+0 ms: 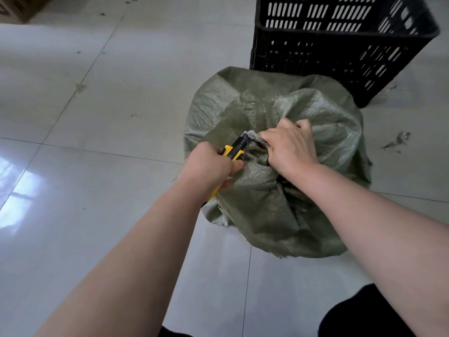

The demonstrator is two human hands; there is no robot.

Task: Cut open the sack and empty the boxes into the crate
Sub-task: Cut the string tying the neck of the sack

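— What are the hands up to?

— The left hand (209,166) is wrapped tight round a yellow knife (233,150), with the blade end right at the bunched neck of the sack (255,207). The right hand (289,144) has its fingers closed on that gathered cloth, just beside the blade.

— And the sack itself?

— It is green and woven, and it sits bulging on the tiled floor (97,117) below both hands. Its mouth is bunched shut, so whatever it holds is hidden.

— The crate?

— The crate (340,32) is black and slotted and stands just behind the sack, to the right. I cannot tell whether the two touch. Of its inside, only the slotted walls show.

— Anything further out?

— The corner of a cardboard box (19,8) shows at the far left, well apart from the sack.
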